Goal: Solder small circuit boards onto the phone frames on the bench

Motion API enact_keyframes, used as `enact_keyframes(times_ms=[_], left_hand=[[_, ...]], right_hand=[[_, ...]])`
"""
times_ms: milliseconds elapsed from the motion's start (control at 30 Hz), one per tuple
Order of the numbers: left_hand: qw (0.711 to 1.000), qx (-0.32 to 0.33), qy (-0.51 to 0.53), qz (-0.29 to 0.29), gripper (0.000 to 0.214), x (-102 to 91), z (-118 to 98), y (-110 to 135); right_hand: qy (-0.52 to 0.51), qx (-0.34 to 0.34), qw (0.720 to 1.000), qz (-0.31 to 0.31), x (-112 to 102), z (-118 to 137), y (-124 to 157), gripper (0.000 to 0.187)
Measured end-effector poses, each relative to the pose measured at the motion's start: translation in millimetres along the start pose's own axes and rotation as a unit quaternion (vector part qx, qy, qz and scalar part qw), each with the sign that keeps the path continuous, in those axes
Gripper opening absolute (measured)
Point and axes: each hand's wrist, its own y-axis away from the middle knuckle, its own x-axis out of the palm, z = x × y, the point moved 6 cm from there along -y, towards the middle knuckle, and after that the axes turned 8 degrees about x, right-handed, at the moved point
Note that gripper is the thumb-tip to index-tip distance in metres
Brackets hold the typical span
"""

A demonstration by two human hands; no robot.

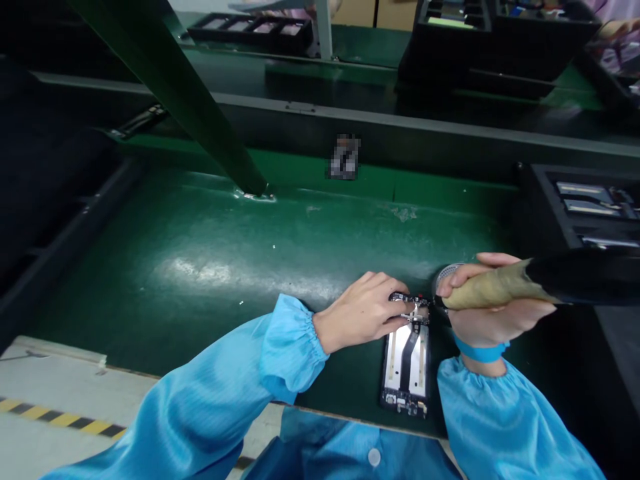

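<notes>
An opened phone (407,360) lies on the green bench top, with its silver inner plate, a dark ribbon strip and circuit parts at both ends exposed. My left hand (360,310) reaches across from the left, its bent fingers and thumb closed on the phone's upper end; the fingertips partly cover the parts there. To the right of the phone, my right hand (493,320) wraps round a tool with a tan-wrapped handle (493,290). A silver perforated end (449,272) shows beyond its fingers. The tool's working tip is hidden, so its kind cannot be told.
A black tray (545,200) with more opened phones stands at the right. A green post (200,113) rises from the bench. Beyond it lies a pixelated small item (344,157). Black boxes (480,60) stand at the back; a black rack edge (65,233) borders the left.
</notes>
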Motion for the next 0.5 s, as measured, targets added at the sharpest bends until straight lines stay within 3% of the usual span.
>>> enact_keyframes(times_ms=[500], left_hand=[[1.0,0.004,0.002,-0.007,0.03,-0.4,-0.1,0.0]], right_hand=[[-0.035,-0.021,0.999,0.02,1.7,-0.4,1.4,0.068]])
